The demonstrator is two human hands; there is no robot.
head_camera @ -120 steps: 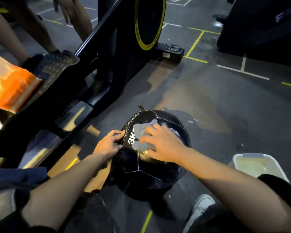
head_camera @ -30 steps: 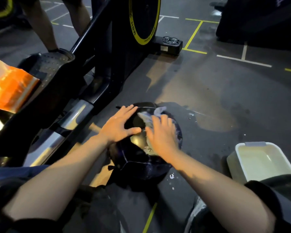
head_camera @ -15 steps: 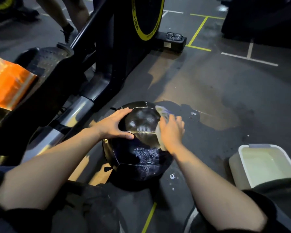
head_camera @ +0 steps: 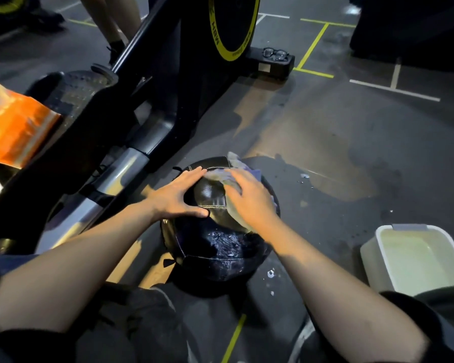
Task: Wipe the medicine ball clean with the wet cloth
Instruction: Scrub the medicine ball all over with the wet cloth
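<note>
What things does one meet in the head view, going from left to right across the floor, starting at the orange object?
orange object → left hand → medicine ball → right hand pressing the wet cloth → white basin

White tub [head_camera: 414, 260] on dark floor [head_camera: 338, 142], lower right. Eyeglasses [head_camera: 275, 54] rest on exercise machine's base [head_camera: 270, 64]. Orange bag [head_camera: 13, 129] at left edge.
</note>
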